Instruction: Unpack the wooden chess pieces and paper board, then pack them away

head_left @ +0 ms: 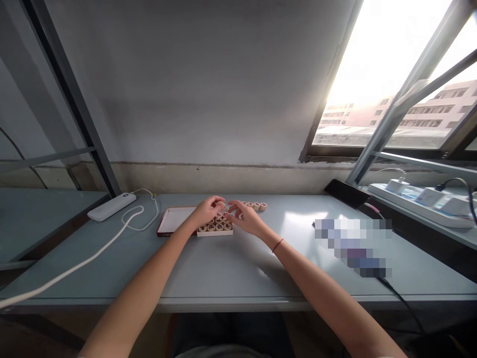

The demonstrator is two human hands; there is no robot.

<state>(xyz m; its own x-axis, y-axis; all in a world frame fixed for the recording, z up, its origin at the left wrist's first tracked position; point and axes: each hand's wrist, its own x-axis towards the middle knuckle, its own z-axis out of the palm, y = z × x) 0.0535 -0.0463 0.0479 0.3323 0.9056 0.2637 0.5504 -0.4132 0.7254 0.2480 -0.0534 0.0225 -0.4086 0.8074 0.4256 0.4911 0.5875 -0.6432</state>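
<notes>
A shallow white box (pixel 215 232) on the desk holds rows of round wooden xiangqi pieces (pixel 211 227) with dark and red characters. Over the box's back left part, my left hand (pixel 207 211) has its fingers curled around a xiangqi piece (pixel 222 206). My right hand (pixel 244 218) reaches over the box's right side, thumb and fingers bent but apart, close to the left fingertips. Behind my right hand stands a short row of xiangqi pieces (pixel 257 205). The open box lid (pixel 178 220), white inside with a reddish edge, lies left of the box, partly behind my left wrist.
A white power bank (pixel 112 207) and white cable (pixel 95 256) lie on the left of the desk (pixel 238 278). At right are a dark phone (pixel 346 194), a blurred-out item (pixel 352 248) with a black cord, and a power strip (pixel 421 204) with chargers. Metal posts flank the desk.
</notes>
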